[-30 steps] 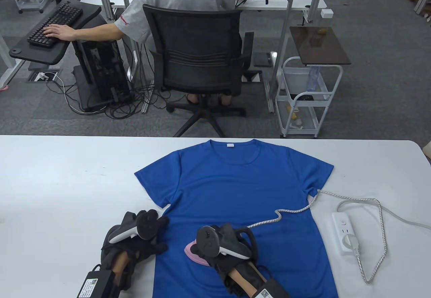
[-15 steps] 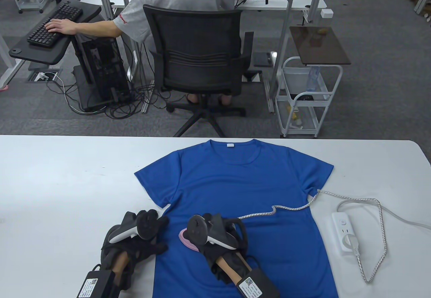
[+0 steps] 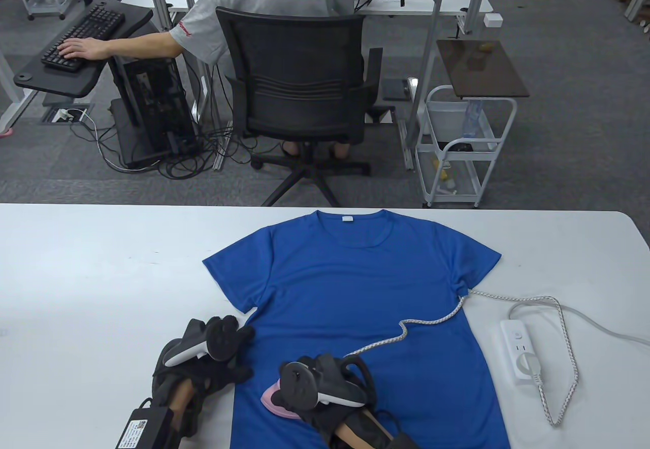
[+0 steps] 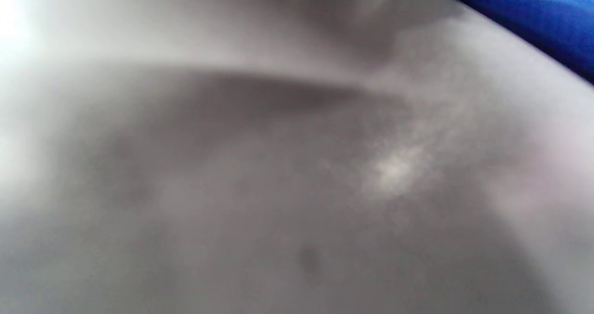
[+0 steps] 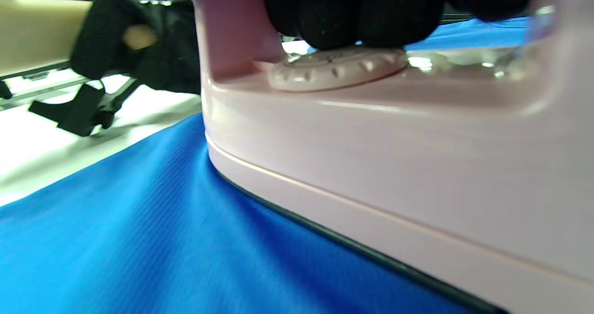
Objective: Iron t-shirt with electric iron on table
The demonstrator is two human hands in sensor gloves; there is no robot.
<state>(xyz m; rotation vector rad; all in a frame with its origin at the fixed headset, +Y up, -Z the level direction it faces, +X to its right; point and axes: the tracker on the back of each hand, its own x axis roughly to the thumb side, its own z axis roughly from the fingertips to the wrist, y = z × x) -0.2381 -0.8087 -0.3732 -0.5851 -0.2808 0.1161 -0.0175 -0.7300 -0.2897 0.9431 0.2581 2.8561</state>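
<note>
Ironing is being done low on the blue t-shirt (image 3: 355,286), spread on the table (image 3: 101,266). The pink iron (image 5: 380,165) is being gripped by the right hand (image 3: 325,388); the hem is being pinned by the flat left hand (image 3: 213,362). Next, probably another slow pass, cord (image 3: 431,319) being kept clear.

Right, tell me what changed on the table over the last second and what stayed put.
The right hand, gripping the pink iron, slid it across the blue t-shirt leftward and then back toward the near hem. The braided cord trailed after it, dragging across the shirt. The left hand stayed resting at the shirt's left edge; the shirt and the power strip did not move.
</note>
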